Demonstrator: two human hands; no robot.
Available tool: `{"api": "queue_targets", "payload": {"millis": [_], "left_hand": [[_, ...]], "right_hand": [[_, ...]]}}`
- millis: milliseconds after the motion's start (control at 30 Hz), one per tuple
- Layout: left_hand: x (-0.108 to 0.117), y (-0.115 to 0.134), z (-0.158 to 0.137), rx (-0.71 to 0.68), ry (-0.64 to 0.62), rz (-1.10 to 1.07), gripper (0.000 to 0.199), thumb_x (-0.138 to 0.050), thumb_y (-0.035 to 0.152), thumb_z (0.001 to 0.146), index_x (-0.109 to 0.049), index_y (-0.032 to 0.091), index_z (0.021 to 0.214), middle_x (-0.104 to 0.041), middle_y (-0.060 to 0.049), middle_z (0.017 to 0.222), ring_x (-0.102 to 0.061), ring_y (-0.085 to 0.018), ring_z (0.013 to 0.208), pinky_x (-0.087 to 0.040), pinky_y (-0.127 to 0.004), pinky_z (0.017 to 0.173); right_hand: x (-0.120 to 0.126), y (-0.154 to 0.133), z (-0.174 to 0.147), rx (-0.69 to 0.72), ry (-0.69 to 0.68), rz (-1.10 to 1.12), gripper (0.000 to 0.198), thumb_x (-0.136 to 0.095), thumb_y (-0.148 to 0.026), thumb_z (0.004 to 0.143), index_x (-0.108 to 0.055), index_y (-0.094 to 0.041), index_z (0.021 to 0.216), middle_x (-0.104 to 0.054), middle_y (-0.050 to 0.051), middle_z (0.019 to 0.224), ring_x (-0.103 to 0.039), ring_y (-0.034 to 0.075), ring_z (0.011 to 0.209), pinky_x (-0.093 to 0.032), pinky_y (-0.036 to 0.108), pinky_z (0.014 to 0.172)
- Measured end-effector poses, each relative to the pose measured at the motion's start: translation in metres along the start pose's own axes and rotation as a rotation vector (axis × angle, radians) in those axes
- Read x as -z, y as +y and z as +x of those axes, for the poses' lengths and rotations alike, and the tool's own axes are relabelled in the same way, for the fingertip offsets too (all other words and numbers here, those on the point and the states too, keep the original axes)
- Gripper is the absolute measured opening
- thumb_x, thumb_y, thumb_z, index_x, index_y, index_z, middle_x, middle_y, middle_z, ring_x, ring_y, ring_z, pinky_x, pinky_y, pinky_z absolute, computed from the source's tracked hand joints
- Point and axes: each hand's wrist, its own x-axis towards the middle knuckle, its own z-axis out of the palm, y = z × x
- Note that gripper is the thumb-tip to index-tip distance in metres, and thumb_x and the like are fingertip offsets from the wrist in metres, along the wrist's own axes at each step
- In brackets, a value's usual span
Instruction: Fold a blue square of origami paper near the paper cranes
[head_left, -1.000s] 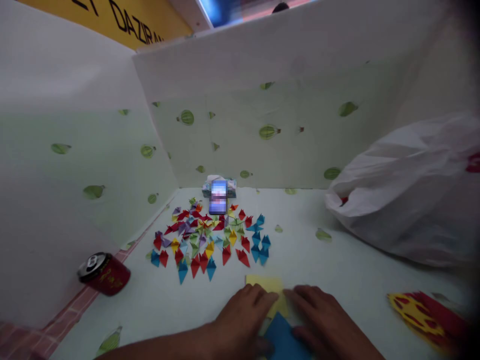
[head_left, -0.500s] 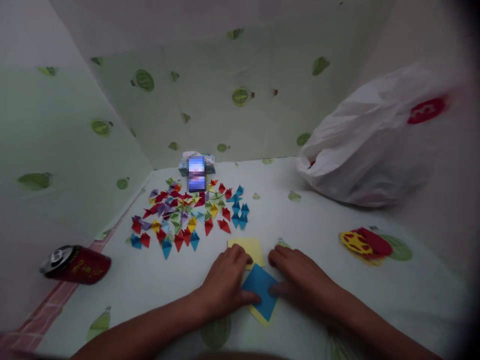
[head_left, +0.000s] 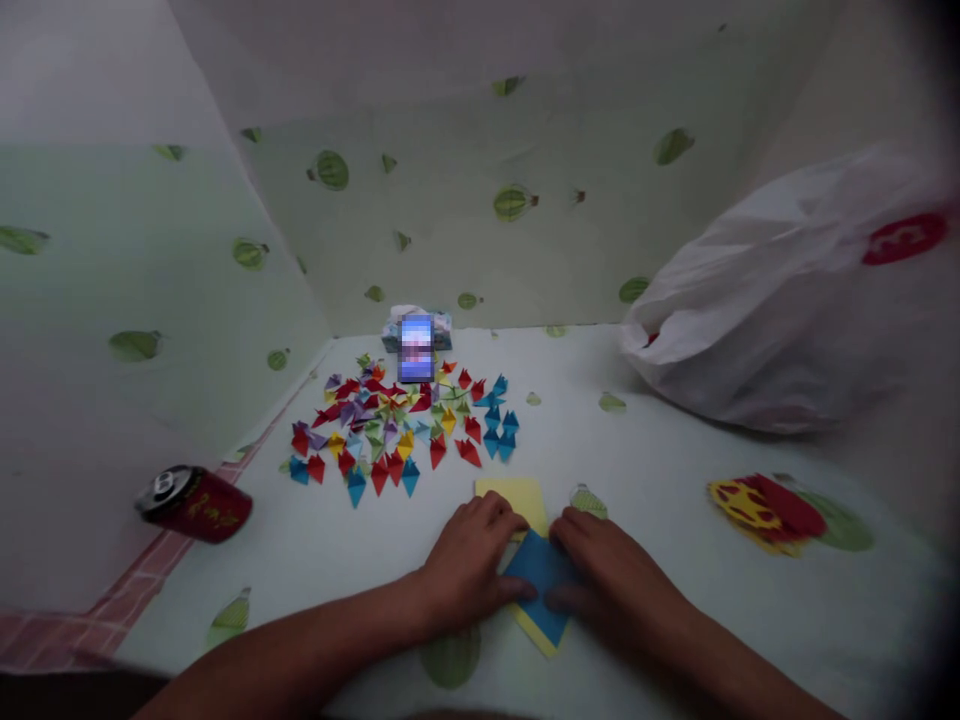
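A blue paper square (head_left: pixel 541 575) lies turned corner-up on the table in front of me, with a yellow edge showing along its lower left side. My left hand (head_left: pixel 480 560) grips its left side, fingers curled and thumb pressed on the blue face. On the opposite side my right hand (head_left: pixel 607 570) holds the right part, its fingers bent over the edge and partly hiding it. Just beyond, a yellow paper sheet (head_left: pixel 517 500) lies flat, partly covered by my left fingers and the blue paper.
Many small folded paper pieces (head_left: pixel 394 467) spread across the back left, before a lit phone (head_left: pixel 416 350) propped on a tissue box (head_left: pixel 442 330). A red can (head_left: pixel 202 505) stands at left. At right are a white plastic bag (head_left: pixel 742 330) and red and yellow cutouts (head_left: pixel 772 510).
The camera view has shifted, so everything sits further right. My right hand has moved inward over the blue paper's right corner, covering more of it. My left hand keeps its hold.
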Motion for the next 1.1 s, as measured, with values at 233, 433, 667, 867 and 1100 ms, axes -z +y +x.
{"api": "queue_targets", "payload": {"millis": [233, 433, 667, 867, 1100], "left_hand": [[-0.005, -0.005, -0.003, -0.032, 0.07, -0.072, 0.062, -0.084, 0.039, 0.071, -0.061, 0.018, 0.125, -0.059, -0.013, 0.128, -0.056, -0.031, 0.115, -0.046, -0.045, 0.101], [0.002, -0.008, -0.004, 0.012, 0.25, -0.49, 0.038, -0.07, 0.034, 0.084, -0.065, 0.013, 0.115, -0.066, -0.011, 0.106, -0.06, -0.019, 0.082, -0.051, -0.033, 0.077], [0.017, -0.021, 0.004, 0.157, 0.289, -1.076, 0.027, -0.072, 0.039, 0.08, -0.066, 0.015, 0.089, -0.067, -0.003, 0.082, -0.06, -0.015, 0.073, -0.048, -0.026, 0.068], [0.021, -0.033, 0.012, 0.201, 0.4, -1.142, 0.035, -0.077, 0.032, 0.074, -0.065, 0.017, 0.103, -0.067, -0.001, 0.084, -0.062, -0.013, 0.075, -0.05, -0.023, 0.067], [0.011, -0.038, 0.016, 0.228, 0.29, -1.137, 0.037, -0.075, 0.033, 0.075, -0.062, 0.016, 0.104, -0.06, 0.002, 0.073, -0.057, -0.01, 0.058, -0.049, -0.023, 0.055]], "right_hand": [[-0.005, 0.006, 0.003, -0.043, 0.008, 0.118, 0.008, -0.056, -0.015, 0.084, -0.057, -0.018, 0.076, -0.066, 0.011, 0.091, -0.061, 0.026, 0.088, -0.041, 0.036, 0.077], [0.017, 0.006, 0.012, -0.038, 0.084, 0.458, 0.024, -0.052, -0.027, 0.086, -0.043, -0.021, 0.064, -0.054, 0.001, 0.064, -0.05, 0.018, 0.063, -0.035, 0.03, 0.061], [0.039, -0.011, 0.043, -0.02, 0.158, 0.757, 0.022, -0.06, -0.036, 0.081, -0.056, -0.02, 0.066, -0.053, -0.002, 0.056, -0.047, 0.014, 0.053, -0.037, 0.027, 0.053], [0.021, -0.007, 0.06, -0.072, 0.204, 0.963, 0.022, -0.061, -0.041, 0.079, -0.055, -0.02, 0.074, -0.05, -0.004, 0.06, -0.048, 0.013, 0.054, -0.041, 0.027, 0.053], [0.009, 0.013, 0.056, -0.026, 0.351, 0.689, 0.016, -0.054, -0.033, 0.088, -0.061, -0.021, 0.081, -0.061, 0.001, 0.072, -0.055, 0.018, 0.067, -0.043, 0.031, 0.064]]}}
